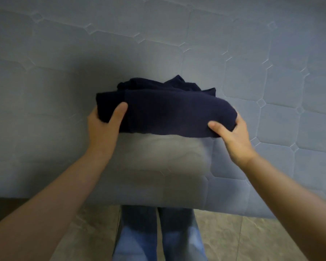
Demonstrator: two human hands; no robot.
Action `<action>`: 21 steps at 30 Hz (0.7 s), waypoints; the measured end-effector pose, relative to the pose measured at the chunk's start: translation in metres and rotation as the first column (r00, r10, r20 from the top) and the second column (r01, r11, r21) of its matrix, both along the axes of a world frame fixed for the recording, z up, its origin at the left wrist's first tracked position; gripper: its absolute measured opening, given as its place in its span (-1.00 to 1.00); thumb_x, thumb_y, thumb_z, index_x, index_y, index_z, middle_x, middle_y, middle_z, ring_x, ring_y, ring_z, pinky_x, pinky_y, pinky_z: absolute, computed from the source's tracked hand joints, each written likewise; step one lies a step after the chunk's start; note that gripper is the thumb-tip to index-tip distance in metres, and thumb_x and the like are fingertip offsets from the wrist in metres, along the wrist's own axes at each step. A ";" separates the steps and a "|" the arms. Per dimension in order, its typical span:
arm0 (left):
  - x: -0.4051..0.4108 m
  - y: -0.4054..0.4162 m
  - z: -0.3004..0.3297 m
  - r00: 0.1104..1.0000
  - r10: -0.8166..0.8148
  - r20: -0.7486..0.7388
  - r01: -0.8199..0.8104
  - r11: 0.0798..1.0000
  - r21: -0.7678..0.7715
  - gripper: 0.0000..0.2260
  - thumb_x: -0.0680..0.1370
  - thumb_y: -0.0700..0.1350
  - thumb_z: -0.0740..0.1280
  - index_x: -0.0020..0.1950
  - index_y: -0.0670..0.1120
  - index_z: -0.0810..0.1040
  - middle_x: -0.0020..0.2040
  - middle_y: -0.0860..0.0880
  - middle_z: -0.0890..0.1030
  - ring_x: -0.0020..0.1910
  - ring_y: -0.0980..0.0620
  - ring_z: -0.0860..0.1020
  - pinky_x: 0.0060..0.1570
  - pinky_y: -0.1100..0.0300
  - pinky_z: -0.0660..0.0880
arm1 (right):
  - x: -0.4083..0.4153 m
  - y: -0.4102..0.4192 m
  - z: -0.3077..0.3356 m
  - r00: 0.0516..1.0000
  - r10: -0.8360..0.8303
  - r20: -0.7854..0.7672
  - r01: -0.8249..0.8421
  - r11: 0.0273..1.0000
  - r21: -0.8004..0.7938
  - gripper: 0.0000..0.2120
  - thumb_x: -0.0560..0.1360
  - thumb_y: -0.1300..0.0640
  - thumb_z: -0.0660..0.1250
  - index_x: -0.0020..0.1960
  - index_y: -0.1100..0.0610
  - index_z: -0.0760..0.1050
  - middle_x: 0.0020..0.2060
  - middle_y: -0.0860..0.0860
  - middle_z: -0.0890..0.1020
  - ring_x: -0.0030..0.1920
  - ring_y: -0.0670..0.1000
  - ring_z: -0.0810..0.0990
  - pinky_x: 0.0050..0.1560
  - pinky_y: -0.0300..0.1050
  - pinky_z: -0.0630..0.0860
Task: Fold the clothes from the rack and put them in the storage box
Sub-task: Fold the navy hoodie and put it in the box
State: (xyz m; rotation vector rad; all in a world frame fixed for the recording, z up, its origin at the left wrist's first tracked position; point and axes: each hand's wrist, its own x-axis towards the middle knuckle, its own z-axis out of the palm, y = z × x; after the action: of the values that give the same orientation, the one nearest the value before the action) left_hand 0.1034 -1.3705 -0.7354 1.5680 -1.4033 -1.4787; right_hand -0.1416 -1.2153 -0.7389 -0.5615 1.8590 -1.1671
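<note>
Over quilted mattress (233,53), both hands (105,125) grip folded navy garment (166,110).

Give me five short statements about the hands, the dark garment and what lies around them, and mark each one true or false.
1. Both hands grip the navy garment. True: the left hand holds its left end, the right hand its right end.
2. The garment is spread out flat in one layer. False: it is folded into a thick bundle.
3. Beneath the garment is a quilted mattress. True.
4. The storage box stands beside the garment. False: no box is in view.
5. The person wears long sleeves. False: both forearms are bare.
</note>
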 end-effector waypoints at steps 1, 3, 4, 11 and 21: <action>-0.006 -0.003 -0.003 1.000 0.009 -0.011 -0.009 0.999 0.037 -0.83 0.57 -0.10 0.35 0.12 0.03 0.44 -0.01 0.21 0.53 -0.17 0.50 0.54 -0.16 0.53 0.45 | 0.006 -0.006 -0.002 0.997 -0.074 0.038 0.074 0.997 0.000 -0.61 0.46 0.17 0.49 0.18 -0.11 0.46 0.07 -0.18 0.64 0.07 -0.23 0.63 0.02 -0.36 0.53; -0.012 -0.009 -0.012 0.998 -0.065 0.017 0.063 0.992 0.108 -0.71 0.53 -0.02 0.39 0.21 0.01 0.42 0.05 0.18 0.53 -0.09 0.47 0.53 -0.08 0.53 0.44 | 0.014 -0.021 -0.009 0.978 -0.185 0.092 0.183 0.983 0.032 -0.71 0.56 0.07 0.38 0.24 -0.11 0.43 0.12 -0.20 0.61 0.09 -0.30 0.60 0.02 -0.42 0.50; -0.013 -0.013 -0.020 0.992 -0.106 0.064 0.098 0.989 0.113 -0.61 0.49 0.06 0.43 0.25 0.00 0.44 0.08 0.18 0.55 -0.03 0.42 0.53 -0.03 0.52 0.44 | 0.017 -0.029 -0.015 0.968 -0.229 0.103 0.224 0.973 0.058 -0.73 0.58 0.00 0.34 0.26 -0.12 0.41 0.13 -0.23 0.60 0.08 -0.34 0.59 0.01 -0.44 0.49; -0.040 -0.044 -0.047 0.930 -0.115 0.349 0.085 0.991 0.100 -0.34 0.41 0.36 0.38 0.36 -0.02 0.44 0.22 0.08 0.56 0.15 0.10 0.52 0.02 0.30 0.37 | 0.006 -0.071 -0.053 0.966 -0.218 -0.139 0.254 0.895 0.366 -0.55 0.51 -0.40 0.17 0.19 -0.09 0.38 -0.06 -0.19 0.53 0.09 0.00 0.53 0.14 -0.13 0.39; -0.044 -0.058 -0.044 0.722 -0.219 0.656 0.001 0.949 0.316 0.11 0.14 0.68 0.14 0.40 -0.12 0.42 0.39 -0.13 0.44 0.40 -0.18 0.35 0.41 -0.10 0.25 | -0.010 -0.085 -0.034 0.968 -0.215 0.126 0.106 0.811 0.575 -0.29 0.33 -0.56 0.21 0.19 -0.01 0.45 0.08 -0.08 0.56 0.07 0.02 0.51 0.19 -0.10 0.38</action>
State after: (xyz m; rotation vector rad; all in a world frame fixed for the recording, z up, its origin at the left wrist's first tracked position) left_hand 0.0590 -1.4287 -0.7796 2.4400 -1.7461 -1.2536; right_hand -0.1511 -1.2999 -0.7728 0.0456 1.9878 -0.6762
